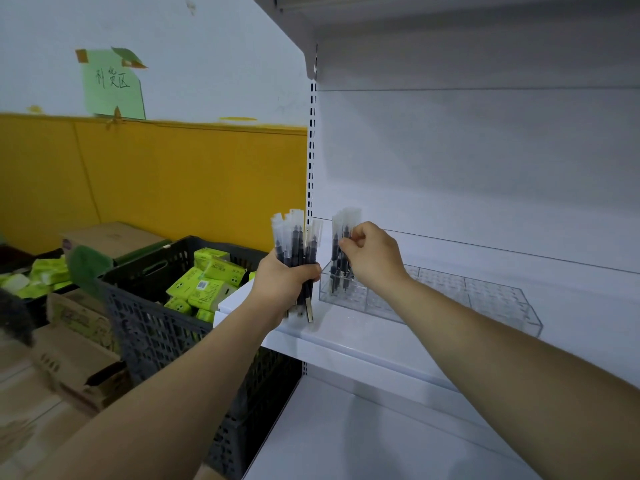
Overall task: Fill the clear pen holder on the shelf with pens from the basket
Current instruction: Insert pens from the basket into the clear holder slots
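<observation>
The left hand grips a bundle of pens upright at the white shelf's left edge. The right hand pinches several wrapped pens standing in the clear pen holder's leftmost end — the dark basket sits lower left, holding green packets.

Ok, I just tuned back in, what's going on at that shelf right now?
A person is stocking the clear pen holder that sits on the white shelf. The left hand grips a bundle of wrapped pens upright at the shelf's front edge. The right hand pinches a small cluster of pens standing in the holder's left end. The rest of the holder looks unfilled. The dark basket beside the shelf shows green packs.
</observation>
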`<act>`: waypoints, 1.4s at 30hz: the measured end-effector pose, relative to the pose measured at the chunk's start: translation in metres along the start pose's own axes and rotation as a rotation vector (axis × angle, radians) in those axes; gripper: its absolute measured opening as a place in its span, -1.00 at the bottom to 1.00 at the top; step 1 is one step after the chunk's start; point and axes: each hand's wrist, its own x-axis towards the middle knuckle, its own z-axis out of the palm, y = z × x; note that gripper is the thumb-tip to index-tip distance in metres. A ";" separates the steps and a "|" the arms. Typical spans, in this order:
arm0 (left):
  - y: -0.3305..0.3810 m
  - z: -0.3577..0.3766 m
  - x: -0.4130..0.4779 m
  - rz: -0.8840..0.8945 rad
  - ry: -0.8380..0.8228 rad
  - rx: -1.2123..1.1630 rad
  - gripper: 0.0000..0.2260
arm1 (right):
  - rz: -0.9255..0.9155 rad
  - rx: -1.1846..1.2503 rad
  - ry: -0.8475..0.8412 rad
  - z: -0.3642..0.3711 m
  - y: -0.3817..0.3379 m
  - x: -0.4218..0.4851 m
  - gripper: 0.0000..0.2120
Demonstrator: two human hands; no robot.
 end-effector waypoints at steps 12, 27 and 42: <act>0.004 0.010 -0.007 0.046 -0.047 0.002 -0.80 | -0.076 0.118 0.052 -0.010 -0.006 -0.013 -0.81; 0.010 0.026 -0.008 0.004 0.028 -0.064 -0.94 | -0.021 0.358 0.150 -0.034 -0.014 0.000 -0.85; -0.002 0.019 0.009 -0.031 0.006 0.027 -0.89 | 0.061 0.259 0.189 -0.024 0.025 0.061 -0.90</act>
